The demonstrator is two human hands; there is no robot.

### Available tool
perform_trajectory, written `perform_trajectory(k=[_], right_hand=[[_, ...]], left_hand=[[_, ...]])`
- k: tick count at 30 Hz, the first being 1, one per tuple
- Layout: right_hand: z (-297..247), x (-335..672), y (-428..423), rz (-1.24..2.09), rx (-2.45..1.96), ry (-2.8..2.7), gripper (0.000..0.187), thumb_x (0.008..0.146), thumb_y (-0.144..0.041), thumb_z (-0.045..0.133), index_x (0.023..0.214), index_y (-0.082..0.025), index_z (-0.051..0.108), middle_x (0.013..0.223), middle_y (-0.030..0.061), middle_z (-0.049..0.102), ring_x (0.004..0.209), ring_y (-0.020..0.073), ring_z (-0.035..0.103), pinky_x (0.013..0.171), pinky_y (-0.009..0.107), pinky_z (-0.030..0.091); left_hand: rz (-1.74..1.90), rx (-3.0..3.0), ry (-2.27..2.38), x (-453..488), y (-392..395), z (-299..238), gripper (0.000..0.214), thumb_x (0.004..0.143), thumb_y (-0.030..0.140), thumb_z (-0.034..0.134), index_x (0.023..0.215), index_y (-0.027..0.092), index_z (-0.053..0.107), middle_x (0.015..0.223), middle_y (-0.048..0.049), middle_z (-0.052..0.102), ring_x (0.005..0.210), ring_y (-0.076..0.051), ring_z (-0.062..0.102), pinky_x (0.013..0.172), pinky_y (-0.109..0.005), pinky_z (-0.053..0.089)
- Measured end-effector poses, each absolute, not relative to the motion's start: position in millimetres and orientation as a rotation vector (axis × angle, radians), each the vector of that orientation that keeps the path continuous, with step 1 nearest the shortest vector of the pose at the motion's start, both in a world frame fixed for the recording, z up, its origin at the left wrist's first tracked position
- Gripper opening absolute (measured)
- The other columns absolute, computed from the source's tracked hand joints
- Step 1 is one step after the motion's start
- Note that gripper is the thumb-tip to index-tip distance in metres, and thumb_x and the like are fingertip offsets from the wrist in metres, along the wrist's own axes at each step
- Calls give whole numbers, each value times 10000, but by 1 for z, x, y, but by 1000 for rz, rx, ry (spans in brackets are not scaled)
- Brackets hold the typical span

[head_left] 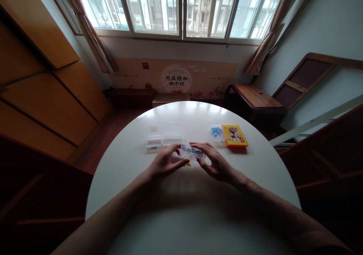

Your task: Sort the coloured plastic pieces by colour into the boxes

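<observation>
Between my two hands is a small clear plastic box with dark pieces inside. My left hand grips its left end, the thumb along the near side. At the other end, my right hand holds it with fingers over the top and the thumb at the near corner. Some small yellow pieces show on the table just under the box, partly hidden by my left thumb. Left of the box stands an open clear plastic container, with a smaller clear box beside it.
On the round white table, a clear box of blue pieces stands at the right against a yellow-orange box with printed pictures. A small pale square lies at the back left. A wooden chair is beyond the table.
</observation>
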State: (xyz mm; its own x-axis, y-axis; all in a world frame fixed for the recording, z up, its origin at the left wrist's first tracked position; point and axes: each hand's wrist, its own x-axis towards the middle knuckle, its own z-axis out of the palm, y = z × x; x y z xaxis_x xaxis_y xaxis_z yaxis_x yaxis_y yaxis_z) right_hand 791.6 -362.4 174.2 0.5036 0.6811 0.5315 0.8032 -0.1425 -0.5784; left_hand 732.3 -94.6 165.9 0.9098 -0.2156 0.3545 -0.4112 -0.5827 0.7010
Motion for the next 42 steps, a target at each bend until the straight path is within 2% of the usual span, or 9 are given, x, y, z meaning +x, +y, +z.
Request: perform_trajectory(k=[5,9,20,25,30,35,42], right_hand=[[163,786,-359,-230,-1907,-1227,625,1018,-231,662,1616,-305,497,1582,100,622,1417,305,625,1177,524,566],[156,786,-359,-346,-1977,-1254,607,1042,-310,687,1624,-311,516,1529,101,676,1322,321,706,1106,531,608],[151,785,-355,-497,-2086,-1320,408,1105,-260,527,1483,-214,671,1422,169,737,1165,344,795,979,522,656],[152,788,-362,-428,-2060,-1196,352,1141,-275,462,1396,-246,703,1232,111,823,1041,273,815,939,427,655],[152,794,-367,-408,-1974,-960,307,1154,-292,447,1370,-263,663,1133,83,838,1001,260,804,892,404,658],[156,796,-365,-397,-1906,-983,330,1120,-229,491,1438,-268,573,1112,65,831,952,224,779,914,400,647],[151,792,-362,-282,-1851,-956,331,1025,-205,582,1346,-245,508,1128,67,829,874,198,765,859,361,642]], left_hand=[[237,2059,-431,735,-97,168,489,923,497,824,1312,229,695,1209,-91,792,1081,-279,754,987,-408,609],[191,2024,-405,733,-105,175,448,909,493,845,1246,218,737,1140,-91,801,1028,-271,754,943,-410,632],[127,1970,-445,736,-112,175,398,955,484,802,1240,209,760,1124,-91,806,1004,-267,767,927,-401,644],[169,2010,-513,733,-113,174,385,921,434,841,1226,216,755,1154,-85,805,1033,-270,766,940,-390,627],[253,2067,-494,732,-107,174,479,889,459,874,1282,236,716,1214,-97,783,1104,-295,750,1024,-441,600],[295,1993,-516,735,-94,172,567,932,466,838,1427,256,660,1385,-139,719,1275,-333,697,1101,-486,587],[356,1851,-513,733,-92,171,580,910,368,883,1399,231,604,1352,-124,697,1208,-302,736,1090,-504,624]])
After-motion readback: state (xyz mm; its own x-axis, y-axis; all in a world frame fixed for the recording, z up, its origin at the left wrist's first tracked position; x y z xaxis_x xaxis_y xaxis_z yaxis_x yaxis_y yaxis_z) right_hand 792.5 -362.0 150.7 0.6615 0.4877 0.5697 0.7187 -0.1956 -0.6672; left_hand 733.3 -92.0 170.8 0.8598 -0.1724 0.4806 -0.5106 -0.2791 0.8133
